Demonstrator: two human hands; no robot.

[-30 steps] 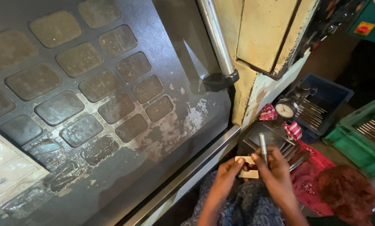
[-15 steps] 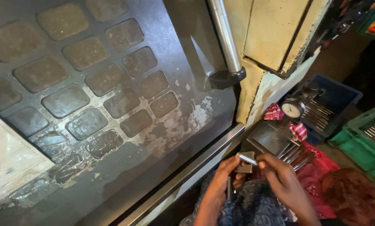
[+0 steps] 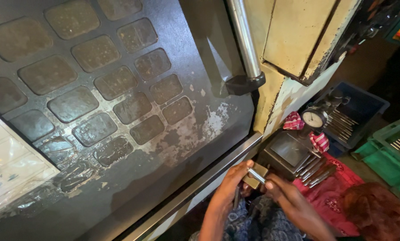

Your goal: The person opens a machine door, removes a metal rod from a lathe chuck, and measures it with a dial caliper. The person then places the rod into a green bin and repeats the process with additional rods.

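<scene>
Pin now lies flat across the small block, no longer upright: looks like you're seating it. Left hand fingers grip the block, right hand fingers pinch the pin. Blue crate and green crate hold more pins.

The scene is dimly and unevenly lit, the strongest light being caught by the steel rod and cream machine housing well above the grip, where a soft glare is seen. The left hand, right hand and the small metal pin held between them are left in shade, though the pin shows a faint glint. Slight wide-angle bending is noticed at the edges, and the red cloth just beside the grip is rendered soft.
</scene>
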